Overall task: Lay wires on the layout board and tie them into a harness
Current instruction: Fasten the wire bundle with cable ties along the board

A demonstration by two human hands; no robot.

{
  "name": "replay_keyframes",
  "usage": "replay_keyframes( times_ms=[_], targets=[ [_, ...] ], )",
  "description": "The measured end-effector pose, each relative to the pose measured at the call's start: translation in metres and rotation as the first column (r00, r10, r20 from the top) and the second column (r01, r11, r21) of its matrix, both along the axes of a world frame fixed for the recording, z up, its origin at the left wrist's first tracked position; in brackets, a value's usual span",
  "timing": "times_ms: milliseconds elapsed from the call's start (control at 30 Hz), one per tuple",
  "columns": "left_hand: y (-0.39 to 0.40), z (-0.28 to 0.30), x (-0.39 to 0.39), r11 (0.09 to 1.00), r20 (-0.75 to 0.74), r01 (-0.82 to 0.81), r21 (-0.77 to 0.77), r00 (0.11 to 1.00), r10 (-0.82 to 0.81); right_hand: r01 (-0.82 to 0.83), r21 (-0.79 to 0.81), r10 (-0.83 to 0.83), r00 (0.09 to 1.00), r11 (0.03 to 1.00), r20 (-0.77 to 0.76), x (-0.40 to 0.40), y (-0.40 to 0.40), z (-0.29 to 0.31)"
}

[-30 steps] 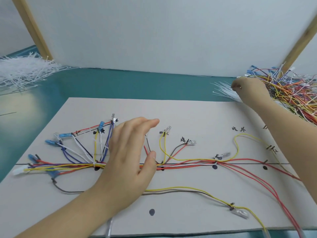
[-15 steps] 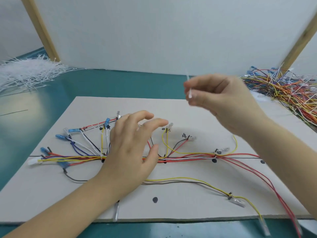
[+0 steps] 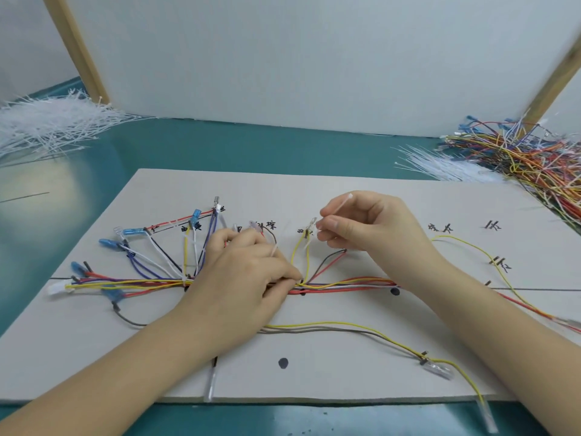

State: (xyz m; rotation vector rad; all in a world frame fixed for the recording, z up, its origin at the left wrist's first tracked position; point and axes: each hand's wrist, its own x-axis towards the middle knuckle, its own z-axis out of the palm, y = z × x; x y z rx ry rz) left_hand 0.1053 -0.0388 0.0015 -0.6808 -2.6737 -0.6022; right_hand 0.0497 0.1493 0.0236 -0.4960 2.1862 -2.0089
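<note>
A white layout board (image 3: 345, 196) with black marks lies on the teal table. Coloured wires run along its middle as a bundle (image 3: 339, 286), with branches fanning up to blue terminals at the left. My left hand (image 3: 242, 278) rests on the bundle near the board's middle, its fingers curled down onto the wires. My right hand (image 3: 367, 225) hovers above the board and pinches a white cable tie (image 3: 338, 204) between thumb and fingers. A yellow wire loop (image 3: 300, 256) stands between the two hands.
A heap of white cable ties (image 3: 47, 127) lies at the back left. More ties (image 3: 446, 165) and a pile of loose coloured wires (image 3: 528, 158) lie at the back right. A white wall panel with wooden posts stands behind.
My right hand left the tie pile at the back right and came down over the board's middle with a tie. My left hand lowered onto the wire bundle and curled.
</note>
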Motion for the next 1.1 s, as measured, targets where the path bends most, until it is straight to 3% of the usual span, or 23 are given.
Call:
replay_keyframes(
  times_ms=[200,333,500,867,1100],
  targets=[
    [0.001,0.002,0.003,1.000,0.046,-0.005,-0.027,0.999,0.006,-0.081,0.147,0.092,0.993,0.986,-0.070,0.001,-0.006,-0.008],
    [0.002,0.003,0.005,0.994,-0.067,0.003,-0.109,0.998,-0.010,-0.062,0.163,0.082,0.990,0.985,-0.116,-0.002,-0.005,-0.009],
    [0.002,0.002,0.005,0.979,-0.183,-0.007,-0.206,0.983,-0.031,-0.146,0.351,0.201,0.971,0.925,-0.126,0.000,-0.009,-0.014],
    [-0.005,0.006,0.002,0.983,-0.003,0.070,-0.169,0.997,-0.071,-0.273,0.463,0.339,0.938,0.844,-0.065,0.002,-0.009,-0.017],
    [-0.007,0.005,0.000,0.963,-0.159,0.096,-0.254,0.977,-0.139,-0.290,0.425,0.328,0.944,0.858,-0.018,0.005,-0.009,-0.016]
  ],
)
